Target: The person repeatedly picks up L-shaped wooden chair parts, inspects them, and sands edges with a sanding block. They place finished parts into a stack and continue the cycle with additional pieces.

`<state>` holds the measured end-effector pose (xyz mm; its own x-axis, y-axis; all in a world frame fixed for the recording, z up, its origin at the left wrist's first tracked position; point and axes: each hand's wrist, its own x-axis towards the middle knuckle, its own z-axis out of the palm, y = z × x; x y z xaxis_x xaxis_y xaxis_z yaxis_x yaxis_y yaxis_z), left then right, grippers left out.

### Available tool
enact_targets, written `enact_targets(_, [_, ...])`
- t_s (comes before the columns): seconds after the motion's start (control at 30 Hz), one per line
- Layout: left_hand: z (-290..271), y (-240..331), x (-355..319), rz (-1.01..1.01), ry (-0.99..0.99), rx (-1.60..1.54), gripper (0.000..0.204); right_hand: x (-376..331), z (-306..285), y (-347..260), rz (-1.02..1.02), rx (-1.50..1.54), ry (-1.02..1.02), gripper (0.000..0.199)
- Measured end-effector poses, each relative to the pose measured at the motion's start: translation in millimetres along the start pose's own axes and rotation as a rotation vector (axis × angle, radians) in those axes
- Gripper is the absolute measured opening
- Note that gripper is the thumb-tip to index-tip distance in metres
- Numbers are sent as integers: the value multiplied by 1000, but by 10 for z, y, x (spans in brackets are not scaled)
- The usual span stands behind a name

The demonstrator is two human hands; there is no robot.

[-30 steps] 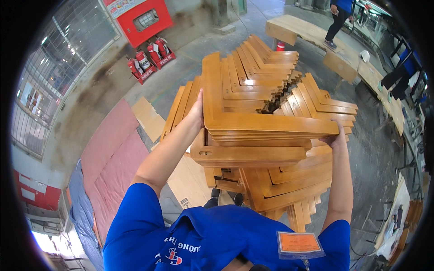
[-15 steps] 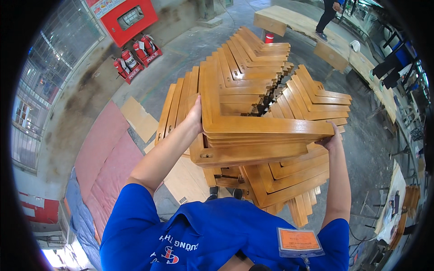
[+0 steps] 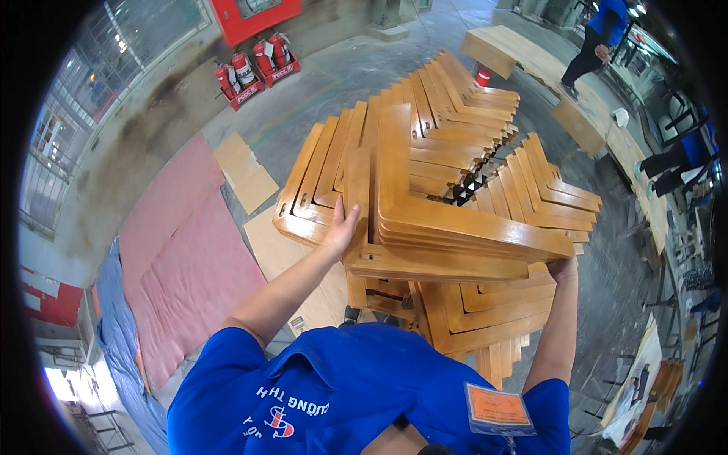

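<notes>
A stack of L-shaped varnished wooden frames (image 3: 470, 225) lies in front of me, edges lined up at the near side. My left hand (image 3: 341, 227) has its fingers apart against the upright arm of a lower frame (image 3: 357, 186), left of the stack. Under the stack's right end, my right hand (image 3: 563, 268) is closed around the wood, its fingertips mostly hidden. More L-shaped frames (image 3: 315, 171) stand in an overlapping row to the left and behind. Another row of frames (image 3: 542, 182) fans out at the right.
Pink sheets (image 3: 193, 280) and flat cardboard (image 3: 246, 171) cover floor at the left. Red fire extinguishers (image 3: 243, 68) stand by the far wall. A long wooden bench (image 3: 523, 64) runs along the far right, with a person (image 3: 595, 49) beside it. More frames (image 3: 485, 307) lie close to my body.
My left hand has come off the top stack's left side and moved down to the lower frame beside it. My right hand stays at the stack's right end. The view has shifted.
</notes>
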<state>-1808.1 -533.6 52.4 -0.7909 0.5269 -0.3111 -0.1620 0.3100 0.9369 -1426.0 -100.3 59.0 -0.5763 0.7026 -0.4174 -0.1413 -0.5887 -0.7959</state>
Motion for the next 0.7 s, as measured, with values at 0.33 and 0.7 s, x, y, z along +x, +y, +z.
enact_targets(0.33, [70,-14,-53,92,-3,-108,78,-38,36,98,16,21,18,51])
enact_targets(0.7, [-13,-177,28,21,-20,-242,69,-157,223,122,12,100,-68,39])
